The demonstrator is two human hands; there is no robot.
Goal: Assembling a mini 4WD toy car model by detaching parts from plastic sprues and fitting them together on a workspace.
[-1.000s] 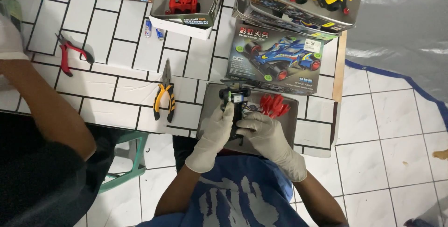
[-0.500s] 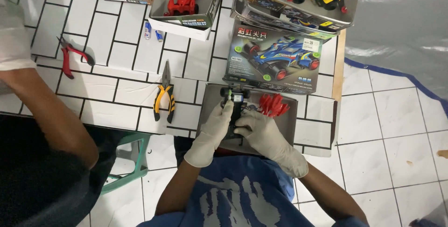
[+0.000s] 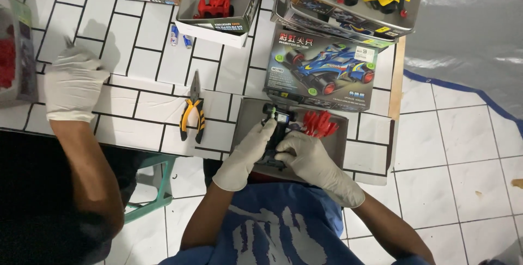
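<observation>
Chassis [image 3: 277, 134] dark, sits in grey tray [image 3: 340, 144] at table edge, below blue car box [image 3: 327, 71]. Left of it: co-worker's gloved hand [image 3: 71, 82] flat on tiles, then pliers [image 3: 192, 113]. My left hand [image 3: 253, 148] fingers clamped on chassis side; my right hand [image 3: 305, 159] fingers curled over its rear. Red part [image 3: 318, 123] just right.

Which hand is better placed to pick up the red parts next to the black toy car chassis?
Probably the right hand. The red parts lie in the tray just above it, while the left hand sits on the far side of the black chassis, which both hands hold.
</observation>
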